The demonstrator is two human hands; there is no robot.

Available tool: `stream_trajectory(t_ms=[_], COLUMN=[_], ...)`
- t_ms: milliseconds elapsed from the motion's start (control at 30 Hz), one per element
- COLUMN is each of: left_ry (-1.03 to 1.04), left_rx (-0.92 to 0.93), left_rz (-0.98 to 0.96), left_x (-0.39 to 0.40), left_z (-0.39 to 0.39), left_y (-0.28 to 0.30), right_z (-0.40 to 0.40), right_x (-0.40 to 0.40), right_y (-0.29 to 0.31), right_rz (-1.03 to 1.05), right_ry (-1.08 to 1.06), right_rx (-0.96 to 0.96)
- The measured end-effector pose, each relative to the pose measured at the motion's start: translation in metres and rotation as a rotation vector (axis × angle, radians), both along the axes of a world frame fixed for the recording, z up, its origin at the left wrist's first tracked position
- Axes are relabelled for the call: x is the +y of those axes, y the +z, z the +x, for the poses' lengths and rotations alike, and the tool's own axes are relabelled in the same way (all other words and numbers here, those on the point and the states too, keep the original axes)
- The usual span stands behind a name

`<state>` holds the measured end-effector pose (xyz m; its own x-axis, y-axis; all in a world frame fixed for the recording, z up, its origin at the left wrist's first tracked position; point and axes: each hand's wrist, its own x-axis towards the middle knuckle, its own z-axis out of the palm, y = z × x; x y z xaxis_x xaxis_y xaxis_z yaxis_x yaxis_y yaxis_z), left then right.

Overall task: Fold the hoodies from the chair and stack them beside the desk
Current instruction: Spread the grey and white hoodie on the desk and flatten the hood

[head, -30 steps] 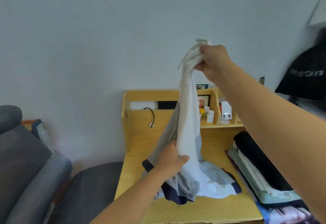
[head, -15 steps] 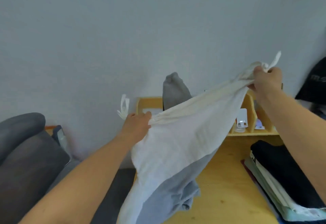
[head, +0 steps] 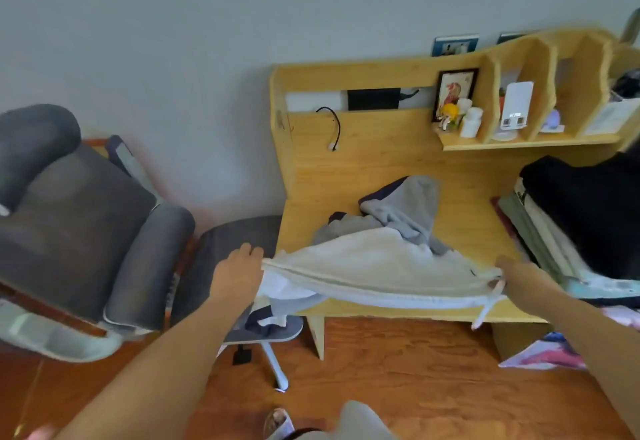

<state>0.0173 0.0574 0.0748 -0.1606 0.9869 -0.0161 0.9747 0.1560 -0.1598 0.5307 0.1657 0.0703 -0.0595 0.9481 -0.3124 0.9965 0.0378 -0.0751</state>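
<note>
The left hand (head: 239,275) grips one end of the hoodie's (head: 377,266) white hem, just off the desk's (head: 381,166) front left corner. The right hand (head: 521,278) holds the other end near the front edge, though how its fingers close is hidden behind the cloth. Stretched between them, the hoodie lies across the front of the desk, its grey part bunched toward the middle and a drawstring (head: 485,311) hanging over the edge. A stack of folded clothes (head: 571,218) sits at the desk's right side. A grey chair (head: 86,218) stands to the left.
</note>
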Motion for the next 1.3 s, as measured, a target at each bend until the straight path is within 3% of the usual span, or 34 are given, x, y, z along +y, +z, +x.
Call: stream_trajectory(t_ms=[133, 233, 300, 367, 467, 567, 633, 733, 833, 933, 1100, 1167, 1300], left_ry=[-0.005, 0.192, 0.429, 0.681, 0.829, 0.664, 0.462, 0.217, 0.092, 0.001, 0.064, 0.093, 0.230], left_rx=[-0.083, -0.335, -0.506, -0.786, -1.354, -1.630, -1.650, -1.584, -1.505, -1.567, -1.569, -1.552, -1.488], left_rz=[0.014, -0.143, -0.250, -0.182, 0.070, 0.312, 0.437, 0.580, 0.709, 0.765, 0.763, 0.717, 0.554], left_x=[-0.016, -0.022, -0.023, -0.011, 0.059, 0.156, 0.207, 0.272, 0.311, 0.323, 0.301, 0.282, 0.228], left_z=[0.005, 0.009, 0.012, 0.013, 0.009, -0.003, 0.000, 0.004, 0.013, 0.034, 0.055, 0.051, 0.037], left_y=[-0.023, -0.056, -0.063, -0.052, -0.001, 0.085, 0.159, 0.265, 0.361, 0.421, 0.395, 0.355, 0.228], right_z=[0.003, -0.008, -0.021, -0.034, -0.048, -0.066, -0.077, -0.093, -0.098, -0.090, -0.087, -0.083, -0.058], right_x=[-0.027, -0.046, -0.060, -0.051, 0.022, 0.110, 0.152, 0.192, 0.223, 0.234, 0.216, 0.204, 0.165], right_y=[-0.036, -0.056, -0.042, -0.018, 0.025, 0.113, 0.190, 0.296, 0.378, 0.418, 0.391, 0.358, 0.234], right_rz=[-0.054, -0.372, -0.665, -0.823, -0.514, -0.088, 0.064, 0.162, 0.346, 0.550, 0.622, 0.655, 0.562], right_ry=[-0.084, -0.212, -0.509, -0.674, -0.872, -0.974, -0.873, -0.554, -0.479, -0.513, -0.574, -0.577, -0.680], right_rx=[-0.011, 0.007, 0.213, 0.453, 1.048, 1.639, 1.876, 1.965, 1.895, 2.020, 2.007, 1.972, 1.808])
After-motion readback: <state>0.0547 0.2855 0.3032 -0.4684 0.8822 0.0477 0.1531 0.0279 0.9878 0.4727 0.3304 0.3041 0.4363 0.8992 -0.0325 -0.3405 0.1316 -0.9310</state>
